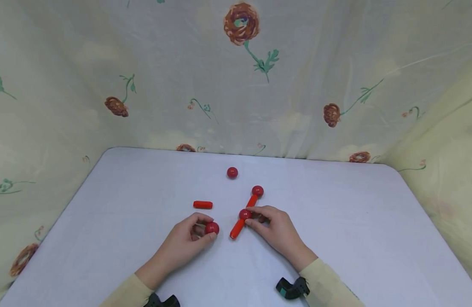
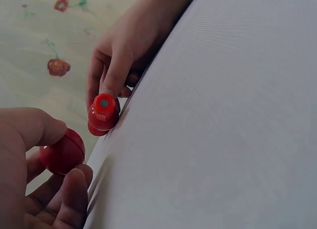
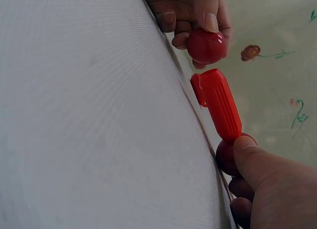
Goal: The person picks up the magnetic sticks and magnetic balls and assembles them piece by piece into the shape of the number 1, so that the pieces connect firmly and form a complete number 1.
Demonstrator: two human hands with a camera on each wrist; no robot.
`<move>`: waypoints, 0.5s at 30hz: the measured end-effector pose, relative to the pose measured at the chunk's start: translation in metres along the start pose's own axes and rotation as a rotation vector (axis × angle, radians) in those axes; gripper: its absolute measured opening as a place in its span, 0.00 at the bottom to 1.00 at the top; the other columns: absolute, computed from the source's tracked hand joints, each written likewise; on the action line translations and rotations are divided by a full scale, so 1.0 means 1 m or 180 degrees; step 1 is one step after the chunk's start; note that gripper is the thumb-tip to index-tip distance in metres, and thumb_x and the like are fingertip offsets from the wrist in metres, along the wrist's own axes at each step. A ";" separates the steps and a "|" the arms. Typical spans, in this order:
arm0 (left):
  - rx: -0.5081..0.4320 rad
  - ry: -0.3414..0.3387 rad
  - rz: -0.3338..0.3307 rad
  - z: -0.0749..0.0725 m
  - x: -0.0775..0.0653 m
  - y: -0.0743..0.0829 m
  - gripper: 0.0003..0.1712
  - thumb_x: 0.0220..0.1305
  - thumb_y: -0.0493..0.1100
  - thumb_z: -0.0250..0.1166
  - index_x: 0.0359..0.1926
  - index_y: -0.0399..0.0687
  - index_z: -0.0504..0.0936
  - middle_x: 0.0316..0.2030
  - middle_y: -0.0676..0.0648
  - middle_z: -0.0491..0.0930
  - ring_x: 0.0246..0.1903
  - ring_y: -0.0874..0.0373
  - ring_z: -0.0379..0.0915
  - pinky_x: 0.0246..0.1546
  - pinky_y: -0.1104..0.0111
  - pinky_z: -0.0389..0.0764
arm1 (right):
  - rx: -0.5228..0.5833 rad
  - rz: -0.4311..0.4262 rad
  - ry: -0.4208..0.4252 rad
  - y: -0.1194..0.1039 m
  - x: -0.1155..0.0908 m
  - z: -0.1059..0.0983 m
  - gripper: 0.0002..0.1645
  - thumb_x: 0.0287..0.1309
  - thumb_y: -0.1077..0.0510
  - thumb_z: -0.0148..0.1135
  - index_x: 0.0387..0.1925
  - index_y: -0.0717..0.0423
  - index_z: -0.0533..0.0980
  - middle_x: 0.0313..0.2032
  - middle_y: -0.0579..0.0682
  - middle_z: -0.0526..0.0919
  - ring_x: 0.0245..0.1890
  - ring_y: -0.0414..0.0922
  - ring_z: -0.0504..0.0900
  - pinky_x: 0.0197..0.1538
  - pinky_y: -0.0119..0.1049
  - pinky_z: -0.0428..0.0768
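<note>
My left hand [image 1: 186, 239] pinches a dark red ball [image 1: 212, 228] between thumb and fingers, just above the white table. To its right, my right hand [image 1: 276, 228] grips the middle ball [image 1: 245, 214] of a joined chain. From that ball one orange-red ribbed rod [image 1: 237, 229] points down and left toward the left hand. A second rod [image 1: 252, 201] runs up and right to another red ball [image 1: 257, 191]. In the right wrist view, the near rod's free end [image 3: 212, 73] lies close to the left hand's ball [image 3: 207, 46], with a small gap between them.
A loose orange-red rod [image 1: 203, 205] lies on the white table [image 1: 335, 213] beyond the left hand. Farther back sits a single red ball [image 1: 232, 172]. Flower-patterned cloth [image 1: 163, 85] hangs behind and beside the table. Black straps [image 1: 292, 288] circle both wrists.
</note>
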State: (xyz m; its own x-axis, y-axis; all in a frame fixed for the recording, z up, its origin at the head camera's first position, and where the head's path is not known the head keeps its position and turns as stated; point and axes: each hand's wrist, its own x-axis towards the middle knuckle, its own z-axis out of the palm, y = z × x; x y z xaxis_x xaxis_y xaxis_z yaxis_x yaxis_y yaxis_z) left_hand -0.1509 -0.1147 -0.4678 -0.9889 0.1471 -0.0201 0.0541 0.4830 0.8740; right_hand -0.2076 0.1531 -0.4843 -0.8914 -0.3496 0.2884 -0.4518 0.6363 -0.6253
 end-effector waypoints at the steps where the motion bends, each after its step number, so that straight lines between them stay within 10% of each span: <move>1: 0.0003 -0.0008 0.0003 0.000 0.000 0.000 0.20 0.58 0.49 0.73 0.50 0.56 0.78 0.40 0.55 0.79 0.35 0.58 0.77 0.35 0.67 0.81 | -0.0004 -0.0007 0.0005 0.000 0.000 0.000 0.20 0.55 0.50 0.74 0.51 0.43 0.83 0.40 0.34 0.83 0.35 0.34 0.77 0.39 0.31 0.79; 15: 0.0284 -0.0019 0.0427 0.001 -0.001 -0.006 0.18 0.58 0.49 0.74 0.49 0.60 0.82 0.40 0.63 0.78 0.35 0.65 0.76 0.35 0.70 0.81 | 0.0023 0.0049 -0.0021 -0.002 0.000 -0.001 0.21 0.54 0.49 0.74 0.51 0.42 0.83 0.40 0.34 0.83 0.35 0.34 0.77 0.40 0.33 0.80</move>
State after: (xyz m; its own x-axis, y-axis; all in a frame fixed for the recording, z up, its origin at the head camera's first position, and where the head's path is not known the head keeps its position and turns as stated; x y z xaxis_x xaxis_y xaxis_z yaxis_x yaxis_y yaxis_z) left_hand -0.1505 -0.1171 -0.4736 -0.9711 0.2205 0.0908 0.1980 0.5334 0.8224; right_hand -0.2066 0.1525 -0.4818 -0.8980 -0.3443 0.2741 -0.4379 0.6366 -0.6348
